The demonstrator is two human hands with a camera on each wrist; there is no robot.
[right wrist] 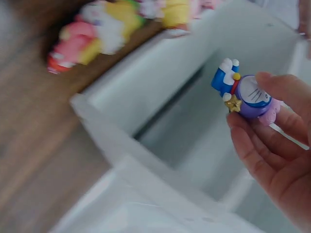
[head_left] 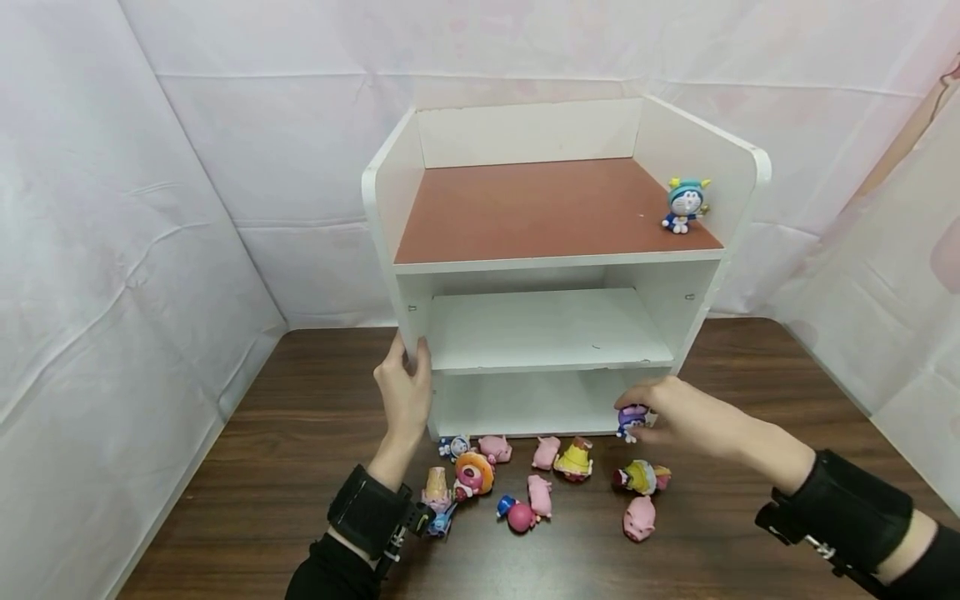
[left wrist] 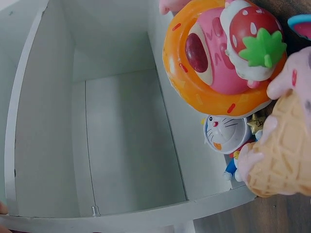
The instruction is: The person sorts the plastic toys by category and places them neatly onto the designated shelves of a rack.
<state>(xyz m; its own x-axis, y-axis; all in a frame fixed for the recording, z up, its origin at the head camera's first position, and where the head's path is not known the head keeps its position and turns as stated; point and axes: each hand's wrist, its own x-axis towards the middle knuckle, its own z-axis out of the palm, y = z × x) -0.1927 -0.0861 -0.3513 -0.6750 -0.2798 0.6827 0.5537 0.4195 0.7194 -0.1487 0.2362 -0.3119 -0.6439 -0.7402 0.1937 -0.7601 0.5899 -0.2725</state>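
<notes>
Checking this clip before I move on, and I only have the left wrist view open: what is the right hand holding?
Observer: The right hand holds a small purple-and-blue figure.

Operator: Is anything standing on the shelf's top, which I can't see?

Observer: Yes, a blue figure with a turquoise hat stands on the brown top, near the right side panel.

Operator: And what lies on the table nearer the head camera than the right hand?

Observer: A pink pig is among the toys there, on the dark wooden table.
</notes>
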